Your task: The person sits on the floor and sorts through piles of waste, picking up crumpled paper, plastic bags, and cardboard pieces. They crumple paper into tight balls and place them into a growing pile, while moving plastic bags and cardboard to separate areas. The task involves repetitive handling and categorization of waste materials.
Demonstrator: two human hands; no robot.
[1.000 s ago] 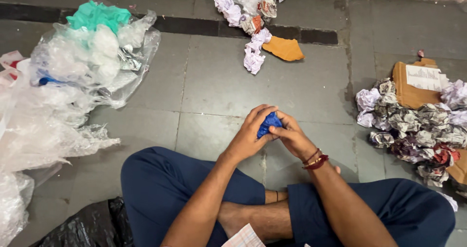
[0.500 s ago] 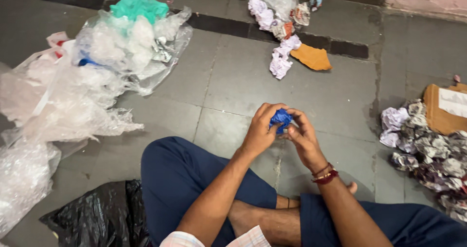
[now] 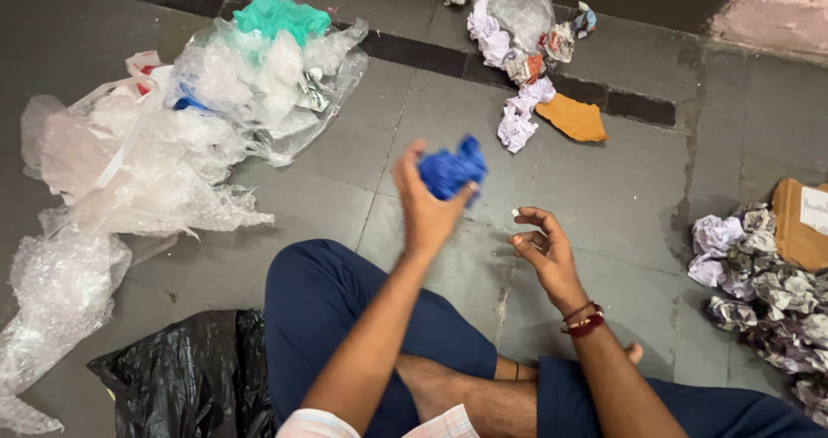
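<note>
Crumpled blue wad (image 3: 451,170) sits gripped in the left hand (image 3: 429,203), raised over grey floor tiles (image 3: 604,188). Right hand (image 3: 543,248) hangs half-curled, holding nothing.

Left hand (image 3: 429,205) raised above the crossed legs, fingers (image 3: 412,158) closed on a crumpled blue wad (image 3: 451,170). Right hand (image 3: 542,247) just right of the wad, open, holding nothing. Clear plastic heap (image 3: 164,158) well left of the wad; crumpled paper pile (image 3: 768,291) well right.

Floor: grey stone tiles (image 3: 561,171), worn joints.
Band: dark strip (image 3: 431,56) crossing the tiles.
Far edge: pinkish wall base (image 3: 768,15).
Light: soft, even.
</note>
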